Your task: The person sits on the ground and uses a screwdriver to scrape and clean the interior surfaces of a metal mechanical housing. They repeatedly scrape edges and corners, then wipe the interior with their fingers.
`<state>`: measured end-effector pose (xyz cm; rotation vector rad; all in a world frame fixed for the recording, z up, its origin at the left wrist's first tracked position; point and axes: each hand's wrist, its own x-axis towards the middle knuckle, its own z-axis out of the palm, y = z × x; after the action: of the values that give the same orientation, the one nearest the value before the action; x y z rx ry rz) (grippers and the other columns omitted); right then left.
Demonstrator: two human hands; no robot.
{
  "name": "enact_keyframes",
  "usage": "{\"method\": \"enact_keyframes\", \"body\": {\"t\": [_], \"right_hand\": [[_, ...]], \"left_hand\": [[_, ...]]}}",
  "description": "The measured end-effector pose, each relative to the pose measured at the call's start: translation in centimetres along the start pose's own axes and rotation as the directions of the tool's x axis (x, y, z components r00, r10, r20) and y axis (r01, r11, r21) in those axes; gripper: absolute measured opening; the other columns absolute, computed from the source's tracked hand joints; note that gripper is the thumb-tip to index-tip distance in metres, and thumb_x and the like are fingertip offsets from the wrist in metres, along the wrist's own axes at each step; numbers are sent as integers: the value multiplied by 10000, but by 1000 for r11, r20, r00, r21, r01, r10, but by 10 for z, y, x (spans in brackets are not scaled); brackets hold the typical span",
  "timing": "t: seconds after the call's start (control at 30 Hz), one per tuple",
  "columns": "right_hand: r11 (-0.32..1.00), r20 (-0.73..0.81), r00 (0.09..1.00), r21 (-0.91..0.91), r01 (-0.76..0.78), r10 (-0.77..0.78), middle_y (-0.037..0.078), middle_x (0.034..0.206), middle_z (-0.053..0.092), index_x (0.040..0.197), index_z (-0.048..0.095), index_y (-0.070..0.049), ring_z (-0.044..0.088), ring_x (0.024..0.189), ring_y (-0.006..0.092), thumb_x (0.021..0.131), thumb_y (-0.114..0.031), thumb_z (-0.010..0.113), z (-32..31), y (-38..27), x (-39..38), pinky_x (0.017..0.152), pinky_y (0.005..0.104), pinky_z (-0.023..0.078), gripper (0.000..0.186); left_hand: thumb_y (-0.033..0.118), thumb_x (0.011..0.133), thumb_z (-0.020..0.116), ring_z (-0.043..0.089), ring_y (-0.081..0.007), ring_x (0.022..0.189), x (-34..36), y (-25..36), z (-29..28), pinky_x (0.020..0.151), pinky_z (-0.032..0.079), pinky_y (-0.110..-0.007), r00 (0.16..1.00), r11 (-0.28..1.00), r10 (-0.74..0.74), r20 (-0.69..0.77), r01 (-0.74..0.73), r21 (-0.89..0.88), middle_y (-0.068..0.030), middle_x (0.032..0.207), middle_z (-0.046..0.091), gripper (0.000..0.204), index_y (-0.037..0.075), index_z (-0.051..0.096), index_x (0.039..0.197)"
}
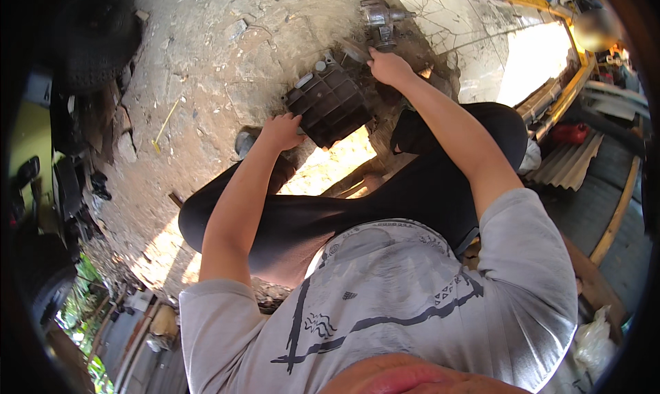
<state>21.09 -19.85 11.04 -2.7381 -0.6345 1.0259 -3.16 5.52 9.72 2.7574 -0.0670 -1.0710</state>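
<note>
A dark, boxy case with a grid of ribs on its upper face rests tilted on the ground in front of my crossed legs. My left hand grips its near left corner, fingers bent over the edge. Beyond the case's far right side, my right hand is closed around a flat, brownish tool. The tool's exact kind is unclear, and my fingers hide its grip. Pale round fittings show along the case's far edge. A rusty metal vise-like piece stands just past my right hand.
Bare, gritty ground spreads ahead and left, with a yellow strip on it. Cracked tiles lie at the far right. Yellow framing and a corrugated sheet stand at right. A dark tyre-like shape sits far left.
</note>
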Motion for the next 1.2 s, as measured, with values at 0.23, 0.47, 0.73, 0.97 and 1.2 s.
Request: {"method": "enact_keyframes", "body": {"t": [0.23,0.47,0.73,0.97,1.2], "right_hand": [[985,-119,985,104,139,-126,240,1272,660,1334,612,-53,623,1182,410,1041,-365,460,37,32,16,1008,520,485,454],[956,-10,999,288,52,-51,263,1139,691,1498,450,-38,684,978,409,1067,-316,430,16,10,0,811,518,542,513],[956,143,984,286,63,-108,266,898,709,1478,409,57,690,627,373,984,-172,433,24,26,-13,531,510,545,545],[760,414,836,-390,520,-360,283,859,683,939,719,86,693,875,377,988,-197,484,91,95,27,702,541,546,371],[968,536,807,-117,-221,249,160,706,643,1340,584,-55,572,458,277,1055,-271,451,67,78,-9,445,440,466,382]], "left_hand": [[531,911,641,572,-355,1291,8,15,-8,1076,454,-502,985,994,8,171,-26,103,-173,1410,579,744,109,471,1500],[551,919,624,576,-357,1290,10,15,-9,1052,476,-502,989,996,-2,151,-13,93,-171,1432,569,742,115,466,1499],[548,922,627,576,-335,1297,7,13,-5,1057,460,-522,975,997,-47,215,31,77,-147,1430,573,702,137,485,1473],[547,911,645,588,-333,1279,11,19,-24,1042,466,-518,970,989,-12,243,-23,143,-139,1376,605,663,134,530,1417],[544,883,670,647,-341,1194,13,13,-6,983,495,-512,992,993,0,130,-16,120,-151,1270,666,667,129,562,1393]]}}
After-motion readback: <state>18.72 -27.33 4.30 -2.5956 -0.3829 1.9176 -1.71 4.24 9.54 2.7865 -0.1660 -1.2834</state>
